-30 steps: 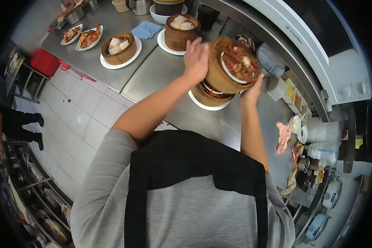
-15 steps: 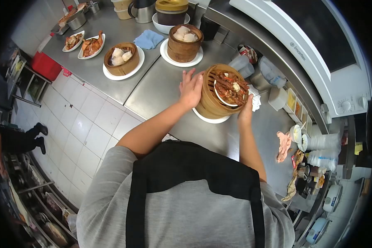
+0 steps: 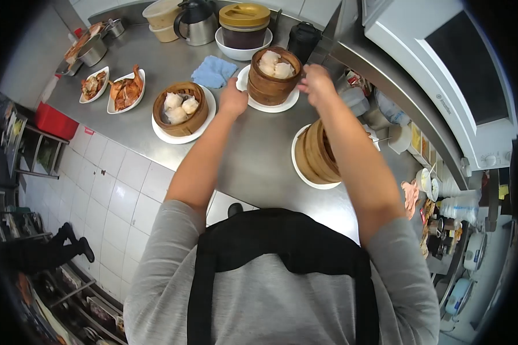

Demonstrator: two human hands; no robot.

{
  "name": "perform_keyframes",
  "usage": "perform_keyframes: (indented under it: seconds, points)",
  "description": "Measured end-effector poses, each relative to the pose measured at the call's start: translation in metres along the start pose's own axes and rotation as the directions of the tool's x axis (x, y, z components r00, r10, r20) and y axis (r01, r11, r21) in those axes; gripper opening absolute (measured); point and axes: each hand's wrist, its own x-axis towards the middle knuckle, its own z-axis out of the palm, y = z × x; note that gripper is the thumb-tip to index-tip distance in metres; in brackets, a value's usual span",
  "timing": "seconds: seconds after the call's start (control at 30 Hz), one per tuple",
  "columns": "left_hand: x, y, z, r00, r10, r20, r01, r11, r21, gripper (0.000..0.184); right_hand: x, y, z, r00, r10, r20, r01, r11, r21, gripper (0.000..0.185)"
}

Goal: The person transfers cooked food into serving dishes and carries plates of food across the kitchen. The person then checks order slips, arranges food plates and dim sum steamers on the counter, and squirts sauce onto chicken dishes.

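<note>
In the head view, three white plates (image 3: pixel 178 140) bear bamboo steamers (image 3: pixel 270 87) on the counter (image 3: pixel 247 152). The left hand (image 3: pixel 233 99) is at the rim of the middle plate (image 3: pixel 243 76) and the right hand (image 3: pixel 317 83) curls beside its steamer, though I cannot tell whether either grips. Two dishes (image 3: pixel 113 110) of cooked meat (image 3: pixel 128 92) and one blue cloth (image 3: pixel 213 72) lie leftward.

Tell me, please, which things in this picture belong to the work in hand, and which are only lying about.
In the work, judging by the hands:
dumpling-topped steamer stack, between left hand and right hand
white plate beneath it
perhaps the steamer stack behind the right forearm

Apparently just lying about:
blue cloth
metal jug
pink cloth
</note>
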Motion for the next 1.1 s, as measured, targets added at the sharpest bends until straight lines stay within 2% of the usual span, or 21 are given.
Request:
perform_keyframes:
  seconds: [0.03, 0.07, 0.1, 0.13, 0.2, 0.23, 0.33, 0.37, 0.47, 0.5, 0.6, 0.67, 0.7, 0.73, 0.8, 0.9, 0.97, 1.03, 1.1]
  points:
    - [-0.002, 0.002, -0.001, 1.0, -0.002, -0.011, 0.003, 0.998, 0.062, 0.048, 0.025, -0.002, -0.003, 0.998, -0.048, 0.03, 0.053, 0.979, -0.196, 0.035]
    - [-0.009, 0.008, -0.003, 1.0, -0.005, -0.031, 0.009, 0.993, 0.119, 0.046, 0.046, -0.004, -0.01, 0.983, -0.093, 0.16, 0.149, 0.909, -0.389, 0.03]
    - [-0.01, 0.013, -0.005, 0.998, -0.009, -0.056, 0.019, 0.985, 0.171, 0.043, 0.062, -0.007, -0.01, 0.977, -0.047, 0.207, 0.137, 0.885, -0.446, 0.026]
    - [-0.004, 0.011, -0.001, 0.997, -0.059, -0.045, 0.063, 0.994, 0.094, 0.042, 0.074, -0.009, -0.008, 0.968, 0.001, 0.252, 0.131, 0.854, -0.504, 0.023]
    - [0.009, -0.004, 0.019, 0.988, -0.156, -0.014, 0.155, 0.986, -0.061, 0.041, 0.092, -0.009, 0.001, 0.967, -0.081, 0.241, 0.213, 0.775, -0.595, 0.018]
    - [0.016, -0.014, 0.026, 0.99, -0.137, -0.027, 0.131, 0.98, -0.151, 0.041, 0.1, -0.01, 0.003, 0.964, -0.12, 0.237, 0.247, 0.734, -0.633, 0.017]
    - [0.012, 0.0, 0.015, 0.972, -0.226, 0.058, 0.232, 0.963, -0.137, 0.041, 0.093, -0.032, 0.002, 0.937, -0.277, 0.213, 0.346, 0.643, -0.684, 0.014]
    - [0.013, -0.001, 0.017, 0.972, -0.229, 0.048, 0.234, 0.964, -0.13, 0.042, 0.091, -0.038, -0.002, 0.911, -0.354, 0.211, 0.402, 0.653, -0.642, 0.017]
    - [0.016, -0.005, 0.021, 0.973, -0.23, 0.034, 0.232, 0.965, -0.121, 0.043, 0.081, -0.051, -0.012, 0.906, -0.404, 0.128, 0.409, 0.752, -0.518, 0.015]
    - [0.016, -0.005, 0.021, 0.974, -0.224, 0.041, 0.228, 0.965, -0.128, 0.044, 0.071, -0.056, -0.014, 0.891, -0.439, 0.117, 0.434, 0.747, -0.504, 0.015]
    - [0.014, -0.006, 0.02, 0.973, -0.228, 0.04, 0.232, 0.96, -0.16, 0.045, 0.064, -0.048, -0.016, 0.891, -0.422, 0.169, 0.448, 0.756, -0.477, 0.016]
    - [0.009, -0.007, 0.021, 0.977, -0.21, 0.036, 0.213, 0.961, -0.177, 0.045, 0.065, -0.03, -0.013, 0.866, -0.444, 0.229, 0.488, 0.652, -0.58, 0.016]
    - [0.004, -0.009, 0.02, 0.982, -0.189, 0.032, 0.191, 0.965, -0.182, 0.045, 0.057, -0.022, -0.007, 0.916, -0.341, 0.213, 0.399, 0.7, -0.592, 0.017]
    - [-0.001, -0.011, 0.018, 0.985, -0.168, 0.025, 0.17, 0.968, -0.185, 0.045, 0.048, -0.016, -0.003, 0.934, -0.268, 0.237, 0.357, 0.652, -0.669, 0.016]
    - [-0.028, -0.003, 0.002, 0.979, -0.199, 0.037, 0.202, 0.94, -0.275, 0.043, 0.035, -0.008, 0.003, 0.942, -0.258, 0.216, 0.332, 0.608, -0.721, 0.013]
    - [-0.072, 0.005, -0.027, 0.969, -0.23, 0.089, 0.246, 0.915, -0.319, 0.044, 0.006, -0.018, 0.005, 0.919, -0.057, 0.389, 0.369, 0.467, -0.803, 0.012]
    - [-0.099, -0.008, -0.039, 0.964, -0.217, 0.151, 0.256, 0.911, -0.325, 0.051, -0.012, -0.018, 0.008, 0.886, 0.008, 0.464, 0.422, 0.406, -0.811, 0.013]
    - [-0.124, -0.038, -0.035, 0.971, -0.148, 0.188, 0.22, 0.861, -0.459, 0.057, -0.03, -0.013, 0.009, 0.863, 0.019, 0.505, 0.469, 0.343, -0.814, 0.017]
    - [-0.156, -0.046, -0.035, 0.966, -0.143, 0.214, 0.247, 0.748, -0.617, 0.061, -0.042, -0.005, 0.007, 0.846, -0.056, 0.53, 0.498, 0.436, -0.75, 0.017]
